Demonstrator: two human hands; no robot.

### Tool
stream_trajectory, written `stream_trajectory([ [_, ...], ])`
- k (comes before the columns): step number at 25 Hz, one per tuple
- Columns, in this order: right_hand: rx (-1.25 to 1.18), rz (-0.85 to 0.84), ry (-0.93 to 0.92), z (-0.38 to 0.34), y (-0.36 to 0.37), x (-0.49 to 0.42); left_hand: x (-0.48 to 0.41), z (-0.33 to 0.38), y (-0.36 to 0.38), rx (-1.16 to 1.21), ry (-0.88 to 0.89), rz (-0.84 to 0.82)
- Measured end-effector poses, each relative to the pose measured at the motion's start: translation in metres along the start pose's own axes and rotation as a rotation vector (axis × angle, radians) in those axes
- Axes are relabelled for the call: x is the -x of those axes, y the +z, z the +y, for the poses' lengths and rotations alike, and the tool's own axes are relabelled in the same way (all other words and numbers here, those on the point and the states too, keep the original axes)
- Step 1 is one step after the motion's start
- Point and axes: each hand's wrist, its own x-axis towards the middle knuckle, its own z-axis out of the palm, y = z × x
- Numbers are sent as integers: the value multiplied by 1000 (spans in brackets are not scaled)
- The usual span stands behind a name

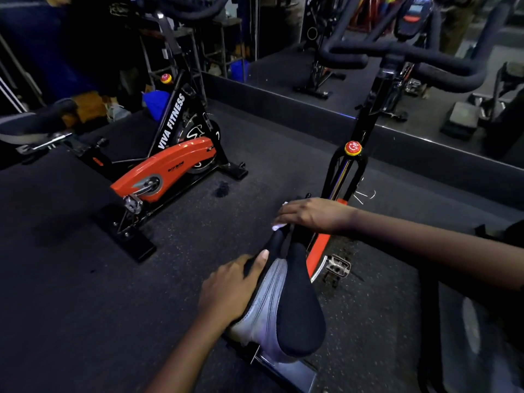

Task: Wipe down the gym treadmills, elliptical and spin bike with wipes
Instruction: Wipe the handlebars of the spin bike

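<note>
On saddle (300, 307): right hand (314, 215), wipe (276, 227)

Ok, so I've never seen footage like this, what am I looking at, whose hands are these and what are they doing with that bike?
This single picture comes from a camera worn on a person's head, looking down at their own hands. There is no robot. In front of them stands a spin bike. The left hand grips the side of its saddle, and the right hand presses a white wipe onto the saddle's nose. A second, orange bike stands on the dark gym floor to the left. A mirror runs along the back.
</note>
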Motion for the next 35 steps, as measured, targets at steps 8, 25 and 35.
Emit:
stream_trajectory([
  [8, -472, 529, 505, -6, 31, 16, -3, 1, 0, 25, -33, -4],
  [25, -303, 634, 705, -151, 45, 71, -4, -3, 3, 39, -33, 9],
  [35, 68, 324, 583, -99, 30, 22, 0, 3, 0, 77, -50, 47],
])
